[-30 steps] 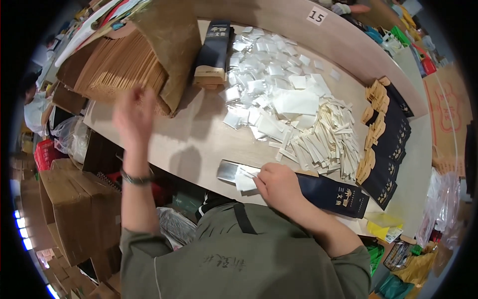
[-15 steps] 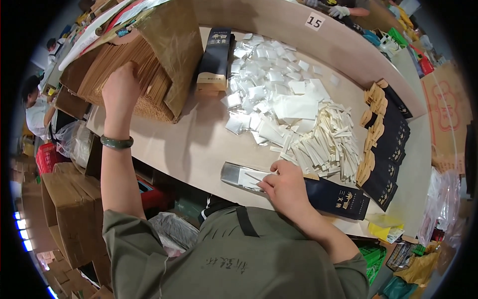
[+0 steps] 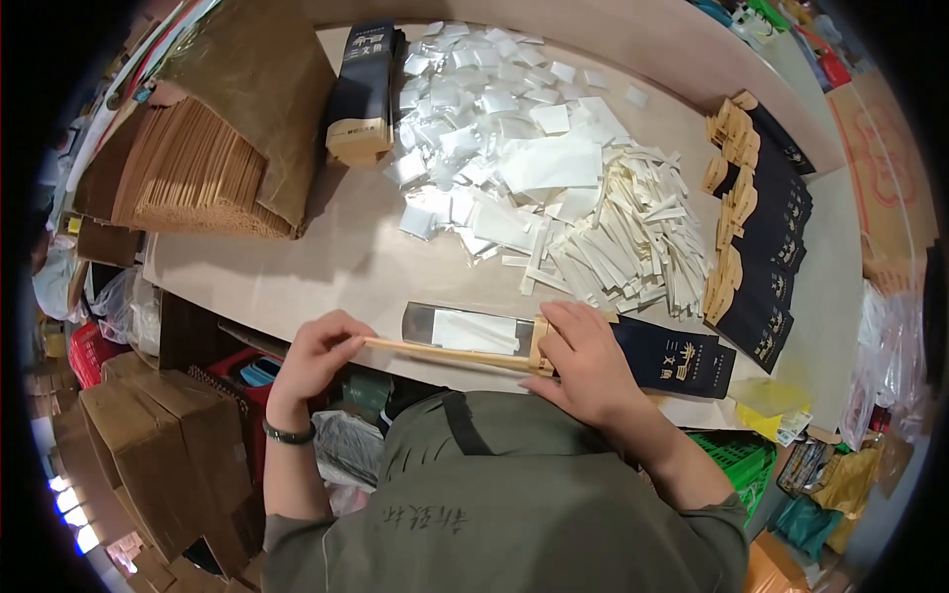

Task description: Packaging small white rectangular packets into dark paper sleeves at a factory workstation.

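Observation:
My left hand (image 3: 321,358) pinches the left end of a pair of pale wooden chopsticks (image 3: 440,352). They run level along the table's near edge, their other end reaching my right hand. My right hand (image 3: 585,358) has its fingers over the kraft-coloured band of a navy paper sleeve (image 3: 657,358) and presses it to the table. Left of that hand, a clear-fronted packet (image 3: 420,324) shows a white napkin (image 3: 465,332) and a small white paper stick packet (image 3: 491,341) inside. Whether the chopstick ends are inside the sleeve, I cannot tell.
An open carton (image 3: 297,128) of tightly packed wooden chopsticks (image 3: 198,173) stands at left. Beside it lies a stack of navy sleeves (image 3: 364,89). Clear-wrapped white squares (image 3: 484,84) and slim white packets (image 3: 633,237) are heaped mid-table. More navy sleeves (image 3: 766,257) overlap at right.
My left hand has come down from the carton to the table's near edge, bringing chopsticks. My right hand still holds the sleeve. The view has shifted slightly.

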The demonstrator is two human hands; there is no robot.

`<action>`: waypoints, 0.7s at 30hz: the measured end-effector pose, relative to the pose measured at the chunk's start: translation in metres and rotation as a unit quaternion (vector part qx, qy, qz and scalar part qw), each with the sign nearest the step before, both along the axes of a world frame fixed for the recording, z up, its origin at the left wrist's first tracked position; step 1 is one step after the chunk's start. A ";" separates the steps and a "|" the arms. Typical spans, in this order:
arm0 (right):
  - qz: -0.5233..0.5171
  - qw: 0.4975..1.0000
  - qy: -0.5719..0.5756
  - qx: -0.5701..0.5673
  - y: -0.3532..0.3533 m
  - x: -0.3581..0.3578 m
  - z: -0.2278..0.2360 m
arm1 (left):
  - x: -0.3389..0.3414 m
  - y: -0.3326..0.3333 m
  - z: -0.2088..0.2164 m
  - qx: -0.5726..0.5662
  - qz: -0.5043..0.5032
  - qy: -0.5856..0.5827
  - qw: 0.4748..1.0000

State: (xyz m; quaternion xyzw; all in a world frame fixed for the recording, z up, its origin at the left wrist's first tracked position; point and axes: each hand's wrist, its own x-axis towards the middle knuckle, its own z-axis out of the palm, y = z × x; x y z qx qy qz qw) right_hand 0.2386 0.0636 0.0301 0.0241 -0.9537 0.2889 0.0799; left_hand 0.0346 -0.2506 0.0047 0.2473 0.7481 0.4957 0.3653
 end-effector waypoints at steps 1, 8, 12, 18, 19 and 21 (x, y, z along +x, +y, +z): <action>0.023 0.999 -0.017 0.029 0.002 0.003 0.001 | -0.007 0.002 -0.003 -0.001 0.002 0.000 1.000; 0.055 0.998 0.004 -0.011 -0.004 0.001 -0.014 | 0.024 0.078 -0.020 -0.005 0.021 0.027 0.999; 0.033 0.999 0.004 0.009 -0.012 -0.010 -0.008 | 0.069 0.122 -0.022 0.057 -0.014 0.241 0.969; 0.007 0.999 -0.011 0.043 -0.012 -0.008 -0.009 | 0.078 0.136 -0.005 0.002 0.082 -0.009 0.997; 0.022 0.999 0.009 0.032 -0.010 -0.010 -0.008 | 0.083 0.146 0.001 0.036 0.013 -0.049 0.998; 0.019 1.000 0.005 0.003 -0.008 -0.005 -0.007 | 0.089 0.141 0.002 0.084 -0.046 -0.157 0.983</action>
